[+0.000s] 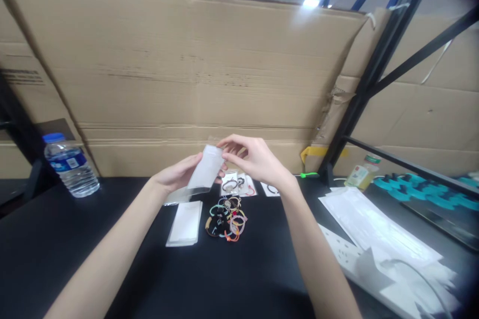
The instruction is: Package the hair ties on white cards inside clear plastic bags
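Held up above the bare black tabletop (228, 279), tilted with top edge toward one o'clock: a small rectangular packet of clear film with a white face (205, 170). By the look of it, very light, thin and bendy, smooth enough to slide between dry fingers, hardly fragile but easy to crease at the corners. Best taken by the long side edges in a light pinch, with support behind the flat face and no squeezing across the middle. Lying at about three o'clock from the left hand (178, 172), right against the palm side, and at about eight o'clock from the right hand (258, 158). On the left, closed around the packet, with thumb along the near edge and fingertips showing past the far edge. On the right, curled in at the packet's upper corner, with thumb and fingers close together; too blurred to tell whether pinching film or only touching. At seven o'clock below the packet, a neat stack of white rectangular cards (184, 224); at five o'clock, a loose heap of multicoloured cord bracelets (226, 219); at four o'clock, flat white cards bearing dark and red loops (237, 185).
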A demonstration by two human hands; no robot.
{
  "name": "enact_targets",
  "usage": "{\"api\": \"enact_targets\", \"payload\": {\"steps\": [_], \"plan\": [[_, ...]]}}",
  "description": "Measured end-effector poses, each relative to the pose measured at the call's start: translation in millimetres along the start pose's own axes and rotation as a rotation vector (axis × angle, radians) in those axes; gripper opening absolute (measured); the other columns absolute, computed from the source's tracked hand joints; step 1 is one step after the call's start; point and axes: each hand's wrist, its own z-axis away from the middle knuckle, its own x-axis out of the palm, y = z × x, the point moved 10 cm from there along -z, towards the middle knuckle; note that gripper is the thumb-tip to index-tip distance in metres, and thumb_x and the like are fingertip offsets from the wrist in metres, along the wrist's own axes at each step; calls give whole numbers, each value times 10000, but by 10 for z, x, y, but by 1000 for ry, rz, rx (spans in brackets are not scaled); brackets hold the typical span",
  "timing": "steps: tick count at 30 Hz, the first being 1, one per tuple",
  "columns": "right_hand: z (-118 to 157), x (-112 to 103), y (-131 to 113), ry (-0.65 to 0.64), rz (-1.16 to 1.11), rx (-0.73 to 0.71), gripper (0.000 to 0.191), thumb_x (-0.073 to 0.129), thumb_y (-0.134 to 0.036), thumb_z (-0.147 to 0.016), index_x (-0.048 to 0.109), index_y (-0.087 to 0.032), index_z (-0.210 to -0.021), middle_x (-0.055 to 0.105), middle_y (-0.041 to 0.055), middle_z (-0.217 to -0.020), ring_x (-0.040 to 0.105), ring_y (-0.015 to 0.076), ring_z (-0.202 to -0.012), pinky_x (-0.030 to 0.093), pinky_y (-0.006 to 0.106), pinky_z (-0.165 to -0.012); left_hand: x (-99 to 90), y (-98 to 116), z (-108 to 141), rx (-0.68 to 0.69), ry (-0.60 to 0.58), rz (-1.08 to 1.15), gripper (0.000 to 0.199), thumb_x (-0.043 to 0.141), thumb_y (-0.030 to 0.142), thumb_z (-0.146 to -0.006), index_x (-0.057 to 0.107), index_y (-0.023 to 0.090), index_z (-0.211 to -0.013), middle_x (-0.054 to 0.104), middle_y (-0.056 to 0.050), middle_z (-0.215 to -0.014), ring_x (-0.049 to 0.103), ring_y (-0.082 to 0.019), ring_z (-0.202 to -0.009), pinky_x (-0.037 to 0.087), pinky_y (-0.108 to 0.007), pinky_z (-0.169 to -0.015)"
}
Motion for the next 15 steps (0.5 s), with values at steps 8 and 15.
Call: {"api": "enact_targets", "payload": {"steps": [8, 15], "plan": [[20, 30, 3, -27, -18, 40, 221, 665, -190, -996, 767, -215, -1190, 814, 34, -1033, 744, 166, -935, 583, 305, -837, -45, -113, 15, -30, -9, 70, 571, 549, 582, -1066, 732, 130, -1362, 760, -214, -1307, 761, -346, -1148, 571, -466, -1030], [2, 108, -35, -35, 9, 30, 216, 683, -206, -989, 766, -212, -1189, 806, 37, -1039, 736, 163, -917, 572, 305, -832, -51, -45, 37, -23, -17, 74, 528, 552, 559, -1071, 738, 139, -1332, 804, -183, -1200, 792, -310, -1049, 589, -442, -991]]}}
